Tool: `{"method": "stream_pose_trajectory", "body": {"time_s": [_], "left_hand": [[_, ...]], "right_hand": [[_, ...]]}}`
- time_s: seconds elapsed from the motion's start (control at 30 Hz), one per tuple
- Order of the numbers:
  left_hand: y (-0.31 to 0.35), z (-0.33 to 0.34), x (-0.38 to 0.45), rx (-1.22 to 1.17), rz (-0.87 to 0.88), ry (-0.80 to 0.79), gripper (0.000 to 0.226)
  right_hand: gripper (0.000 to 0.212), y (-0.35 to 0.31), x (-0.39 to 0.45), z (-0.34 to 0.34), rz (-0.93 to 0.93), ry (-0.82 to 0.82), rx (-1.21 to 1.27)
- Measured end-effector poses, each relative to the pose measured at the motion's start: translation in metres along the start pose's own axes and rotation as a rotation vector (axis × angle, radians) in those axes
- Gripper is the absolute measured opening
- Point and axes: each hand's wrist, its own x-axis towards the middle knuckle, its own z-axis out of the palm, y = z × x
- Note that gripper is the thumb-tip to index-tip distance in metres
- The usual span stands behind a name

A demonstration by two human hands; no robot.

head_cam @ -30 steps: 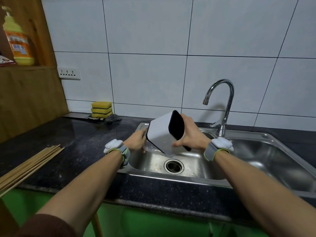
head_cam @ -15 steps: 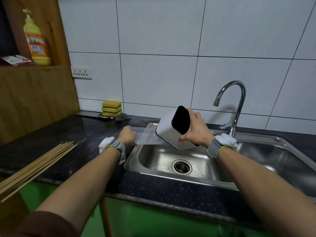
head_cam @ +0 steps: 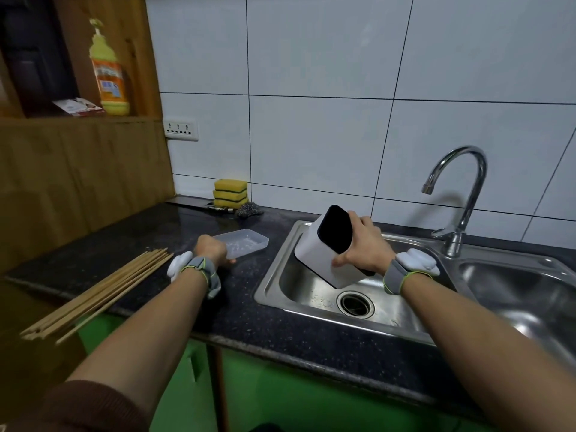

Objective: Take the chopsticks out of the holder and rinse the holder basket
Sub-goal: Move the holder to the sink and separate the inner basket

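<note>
Chopsticks [head_cam: 96,294] were already out, lying on the counter [head_cam: 249,310] far left. Right hand [head_cam: 361,251] gripped the white holder [head_cam: 324,251], tilted over the sink [head_cam: 311,288]. Left hand [head_cam: 212,249] pinched the clear tray [head_cam: 246,243], resting on the counter. Tap [head_cam: 458,194] was dry, so rinse prob. not yet done. Soap bottle [head_cam: 107,70] label unreadable.

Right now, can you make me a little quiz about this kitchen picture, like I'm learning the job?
1. True or false: the chopsticks lie on the counter.
2. Which hand holds the white holder over the sink: A left, B right?
3. What does the left hand hold?

Key: 1 true. 2 B, the right hand. 3 the clear plastic tray.
</note>
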Motion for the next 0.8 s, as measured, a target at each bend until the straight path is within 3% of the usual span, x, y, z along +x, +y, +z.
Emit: {"method": "stream_pose_trajectory", "body": {"time_s": [0.13,0.23,0.37,0.43,0.57,0.67,0.73,0.8], "left_hand": [[0.004,-0.006,-0.004,0.053,-0.006,-0.006,0.033],[0.003,-0.010,-0.003,0.175,-0.117,0.002,0.031],[0.008,-0.007,-0.008,0.228,-0.037,-0.024,0.035],[0.009,-0.008,-0.008,0.253,-0.079,-0.024,0.035],[0.013,-0.006,-0.014,0.344,-0.029,0.035,0.037],[0.026,0.007,-0.033,0.520,-0.067,0.236,0.041],[0.033,0.020,-0.045,0.501,0.099,0.368,0.040],[0.042,0.038,-0.061,0.452,0.373,0.223,0.032]], "right_hand": [[0.107,-0.003,0.000,0.001,-0.001,-0.021,-0.004],[0.105,-0.002,-0.001,0.001,0.005,-0.038,0.011],[0.101,0.004,-0.004,-0.001,0.010,-0.060,0.048],[0.103,0.008,-0.006,-0.002,0.009,-0.067,0.072],[0.106,0.014,-0.010,-0.005,0.018,-0.069,0.114],[0.101,0.021,-0.013,-0.010,0.040,-0.060,0.130],[0.098,0.023,-0.014,-0.012,0.040,-0.058,0.111],[0.102,0.026,-0.016,-0.013,0.043,-0.045,0.076]]}}
